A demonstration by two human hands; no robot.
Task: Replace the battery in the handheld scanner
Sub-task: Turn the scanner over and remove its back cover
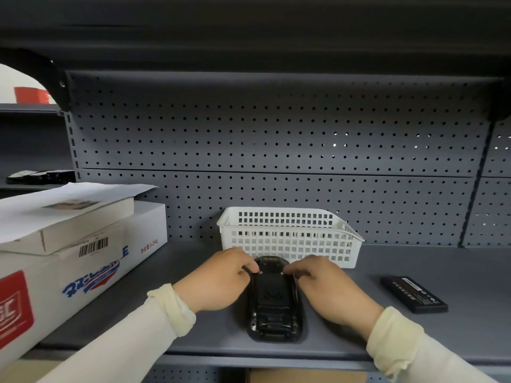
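Observation:
A black handheld scanner (273, 302) lies back side up on the grey shelf (414, 335), its far end near a white basket. My left hand (221, 280) grips its upper left edge, fingertips curled onto the top corner. My right hand (329, 288) holds the upper right edge in the same way. A flat black battery (414, 293) with a printed label lies loose on the shelf to the right, apart from both hands.
A white perforated plastic basket (287, 234) stands just behind the scanner against the pegboard back wall (276, 139). Stacked white cardboard boxes (69, 244) with a paper on top fill the left side. The shelf's front edge runs just below the scanner.

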